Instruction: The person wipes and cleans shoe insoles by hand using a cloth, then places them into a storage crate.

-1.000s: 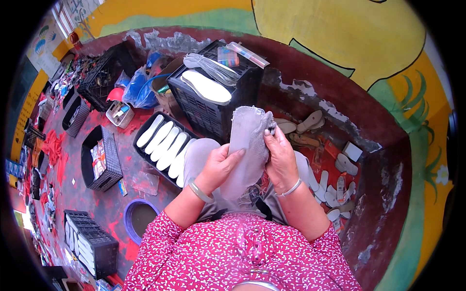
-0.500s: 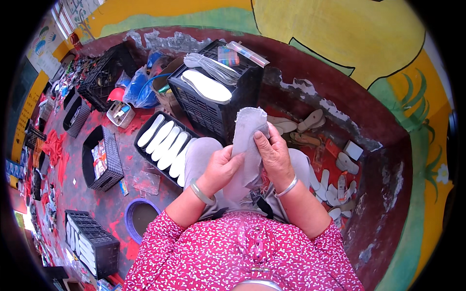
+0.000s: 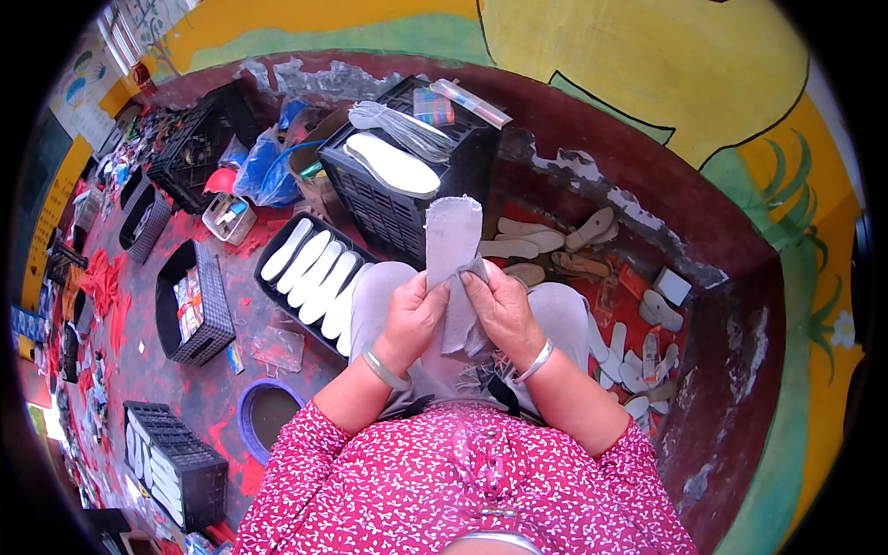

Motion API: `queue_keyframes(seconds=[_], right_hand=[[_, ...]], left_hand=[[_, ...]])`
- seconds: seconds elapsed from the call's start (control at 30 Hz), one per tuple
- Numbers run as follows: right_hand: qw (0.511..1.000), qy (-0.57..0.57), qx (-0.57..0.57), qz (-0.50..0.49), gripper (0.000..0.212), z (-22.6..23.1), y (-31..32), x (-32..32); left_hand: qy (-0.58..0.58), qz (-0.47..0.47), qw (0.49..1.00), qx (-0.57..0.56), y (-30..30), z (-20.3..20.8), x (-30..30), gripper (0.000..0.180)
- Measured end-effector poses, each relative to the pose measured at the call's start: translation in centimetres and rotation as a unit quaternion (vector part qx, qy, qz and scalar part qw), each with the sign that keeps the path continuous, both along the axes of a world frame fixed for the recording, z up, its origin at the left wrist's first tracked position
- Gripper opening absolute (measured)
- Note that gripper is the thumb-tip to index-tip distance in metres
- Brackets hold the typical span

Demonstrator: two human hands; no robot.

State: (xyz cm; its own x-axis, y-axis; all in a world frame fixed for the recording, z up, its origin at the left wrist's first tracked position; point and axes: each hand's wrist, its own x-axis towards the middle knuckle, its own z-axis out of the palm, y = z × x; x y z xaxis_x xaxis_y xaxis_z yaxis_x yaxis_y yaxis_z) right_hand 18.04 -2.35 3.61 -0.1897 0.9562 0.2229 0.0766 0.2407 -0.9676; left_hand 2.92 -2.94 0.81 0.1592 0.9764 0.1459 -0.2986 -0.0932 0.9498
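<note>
A pale grey fabric insole (image 3: 453, 231) with a slightly frayed end stands up between my hands, above my lap. My left hand (image 3: 413, 316) pinches its left edge, with the thumb lying on the near face. On the other edge, my right hand (image 3: 504, 310) is closed with its thumb on a darker grey cloth (image 3: 465, 324) that overlaps the insole's lower part. The fingers behind the insole are mostly hidden. Whether the cloth is sewn on or loose I cannot tell. Short threads (image 3: 476, 377) lie on my lap below.
Left of my knees, a black basket (image 3: 277, 242) holds several white soles. A black crate (image 3: 379, 208) ahead bears a white sole (image 3: 393, 165) and a grey yarn bundle (image 3: 402, 128). Loose soles (image 3: 638, 365) lie by the right wall. A purple-rimmed basin (image 3: 244, 407) stands left.
The insole has shifted left and turned more upright. My right hand has slid lower, from its upper right edge to the darker cloth, and both hands are now level.
</note>
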Motion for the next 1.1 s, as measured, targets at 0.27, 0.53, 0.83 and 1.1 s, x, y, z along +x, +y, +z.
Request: queue_keyframes(seconds=[0.27,0.53,0.83,1.1], right_hand=[[0.993,-0.120,0.005,0.022,0.025,-0.9,-0.8,-0.4],[0.985,-0.164,-0.034,0.042,0.030,-1.8,-2.2,-1.0],[0.987,-0.149,-0.056,0.031,0.029,-2.5,-2.9,-1.6],[0.982,-0.096,-0.157,0.049,0.028,-3.9,-2.7,-1.1]], left_hand=[[0.081,0.147,0.985,0.043,0.9,0.9,-0.4,0.025],[-0.007,0.241,0.970,0.025,2.6,0.4,-1.2,0.018],[-0.186,0.287,0.940,0.018,4.1,0.3,-1.9,0.021],[-0.261,0.238,0.935,-0.035,3.5,1.1,-1.5,0.028]])
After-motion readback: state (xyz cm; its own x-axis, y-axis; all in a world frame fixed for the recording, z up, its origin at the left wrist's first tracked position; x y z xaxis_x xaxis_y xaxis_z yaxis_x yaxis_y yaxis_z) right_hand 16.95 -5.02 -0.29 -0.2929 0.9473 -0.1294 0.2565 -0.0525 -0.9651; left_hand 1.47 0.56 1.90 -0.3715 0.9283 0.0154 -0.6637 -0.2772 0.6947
